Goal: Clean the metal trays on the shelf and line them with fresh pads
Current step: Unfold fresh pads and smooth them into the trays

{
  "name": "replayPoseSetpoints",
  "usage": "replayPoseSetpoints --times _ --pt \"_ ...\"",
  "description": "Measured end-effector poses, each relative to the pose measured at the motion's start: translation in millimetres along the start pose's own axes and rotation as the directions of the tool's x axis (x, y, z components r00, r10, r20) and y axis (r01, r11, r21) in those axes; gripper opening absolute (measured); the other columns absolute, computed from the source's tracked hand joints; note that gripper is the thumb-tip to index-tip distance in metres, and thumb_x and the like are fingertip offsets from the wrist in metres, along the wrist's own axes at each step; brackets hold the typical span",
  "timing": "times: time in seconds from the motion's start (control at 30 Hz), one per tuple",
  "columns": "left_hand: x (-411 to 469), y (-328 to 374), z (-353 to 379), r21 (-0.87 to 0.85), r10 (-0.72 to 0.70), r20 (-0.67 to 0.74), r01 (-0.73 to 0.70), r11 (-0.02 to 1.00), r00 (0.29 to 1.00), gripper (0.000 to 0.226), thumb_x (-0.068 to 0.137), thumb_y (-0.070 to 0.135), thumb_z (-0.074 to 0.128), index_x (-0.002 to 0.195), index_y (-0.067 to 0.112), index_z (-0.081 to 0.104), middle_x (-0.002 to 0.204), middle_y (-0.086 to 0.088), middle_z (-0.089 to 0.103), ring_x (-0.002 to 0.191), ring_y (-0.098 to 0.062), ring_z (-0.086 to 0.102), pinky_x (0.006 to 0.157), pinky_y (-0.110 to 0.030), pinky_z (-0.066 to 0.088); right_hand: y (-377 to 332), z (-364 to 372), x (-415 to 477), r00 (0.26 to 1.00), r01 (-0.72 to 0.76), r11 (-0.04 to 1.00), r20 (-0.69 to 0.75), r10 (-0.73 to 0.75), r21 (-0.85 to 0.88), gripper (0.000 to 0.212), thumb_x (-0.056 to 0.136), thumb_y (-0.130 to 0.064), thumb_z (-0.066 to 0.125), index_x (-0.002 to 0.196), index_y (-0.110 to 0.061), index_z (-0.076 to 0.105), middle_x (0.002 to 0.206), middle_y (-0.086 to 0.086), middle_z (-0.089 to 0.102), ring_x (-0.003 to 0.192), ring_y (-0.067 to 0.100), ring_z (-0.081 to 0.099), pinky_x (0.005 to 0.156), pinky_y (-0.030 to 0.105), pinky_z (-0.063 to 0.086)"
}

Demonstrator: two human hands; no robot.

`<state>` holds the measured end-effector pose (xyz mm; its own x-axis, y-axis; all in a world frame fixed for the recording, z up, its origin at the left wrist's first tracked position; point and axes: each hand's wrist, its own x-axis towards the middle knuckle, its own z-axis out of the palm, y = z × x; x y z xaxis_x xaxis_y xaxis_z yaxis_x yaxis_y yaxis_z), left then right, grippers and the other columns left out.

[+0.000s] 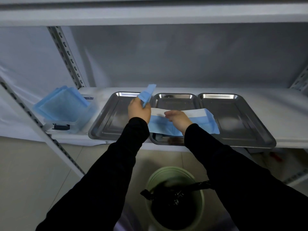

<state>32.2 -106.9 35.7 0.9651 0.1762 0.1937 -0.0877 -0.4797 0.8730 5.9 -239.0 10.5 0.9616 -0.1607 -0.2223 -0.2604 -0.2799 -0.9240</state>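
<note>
Three metal trays stand side by side on the white shelf: a left tray [108,120], a middle tray [175,101] and a right tray [236,117]. My left hand [139,110] grips a folded blue pad [147,94] that sticks up over the gap between the left and middle trays. My right hand [179,120] pinches a partly unfolded blue and white pad [205,121] that lies across the middle tray and overlaps the right tray's left edge. A brown smear [175,141] shows at the middle tray's near end.
A clear plastic box [66,114] with a stack of blue pads sits at the shelf's left end. A green bin [175,197] lined with a black bag stands on the floor below. Perforated shelf posts [66,55] rise at left and right.
</note>
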Motion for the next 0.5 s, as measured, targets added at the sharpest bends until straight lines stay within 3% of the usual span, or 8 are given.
replayPoseSetpoints --times 0.1,0.2,0.37,0.43,0.5 --pt "2.6 3.7 -8.9 -0.18 -0.03 -0.087 0.014 0.984 0.996 0.041 0.088 -0.005 0.04 0.124 0.008 0.056 0.118 -0.013 0.062 0.111 -0.027 0.057 0.091 -0.026 0.044 6.7 3.5 4.5 1.0 0.021 0.996 -0.006 -0.022 -0.086 0.035 0.097 -0.001 0.038 0.125 -0.002 0.058 0.138 0.012 0.051 0.124 0.023 0.048 0.111 0.031 0.034" --pt "12.4 -0.6 -21.6 -0.136 -0.038 -0.185 0.013 0.991 0.982 0.057 0.088 -0.009 0.035 0.136 0.018 0.047 0.135 -0.007 0.052 0.127 -0.021 0.047 0.102 -0.02 0.035 10.5 5.2 7.8 1.0 0.012 0.991 -0.017 -0.014 -0.137 0.035 0.096 0.0 0.038 0.123 -0.002 0.06 0.137 0.013 0.052 0.126 0.026 0.048 0.113 0.035 0.033" --pt "21.3 -23.4 -37.4 0.126 0.018 -0.209 0.009 0.992 0.978 0.057 0.087 -0.009 0.041 0.136 0.02 0.047 0.142 -0.006 0.033 0.128 -0.025 0.04 0.1 -0.017 0.032 13.7 2.3 9.3 0.999 0.022 0.942 -0.027 -0.033 -0.336 0.036 0.095 -0.002 0.04 0.126 -0.005 0.058 0.139 0.009 0.051 0.129 0.025 0.046 0.109 0.028 0.034" --pt "18.6 -32.9 -39.5 0.41 0.068 -0.191 0.017 0.912 0.979 0.057 0.084 -0.006 0.048 0.133 0.024 0.049 0.148 -0.008 0.026 0.134 -0.03 0.031 0.108 -0.032 0.028 14.7 0.3 8.9 0.998 0.036 0.896 -0.035 -0.057 -0.442 0.038 0.094 -0.003 0.042 0.128 -0.008 0.057 0.139 0.007 0.051 0.128 0.024 0.047 0.107 0.026 0.034" --pt "16.9 -41.1 -40.0 0.619 0.112 -0.149 0.004 0.785 0.982 0.053 0.082 0.001 0.055 0.129 0.025 0.053 0.152 -0.009 0.023 0.14 -0.032 0.019 0.114 -0.045 0.015 15.5 -2.0 8.1 0.995 0.038 0.798 -0.051 -0.085 -0.601 0.04 0.093 -0.007 0.043 0.131 -0.014 0.054 0.138 0.007 0.052 0.127 0.025 0.047 0.107 0.029 0.035"
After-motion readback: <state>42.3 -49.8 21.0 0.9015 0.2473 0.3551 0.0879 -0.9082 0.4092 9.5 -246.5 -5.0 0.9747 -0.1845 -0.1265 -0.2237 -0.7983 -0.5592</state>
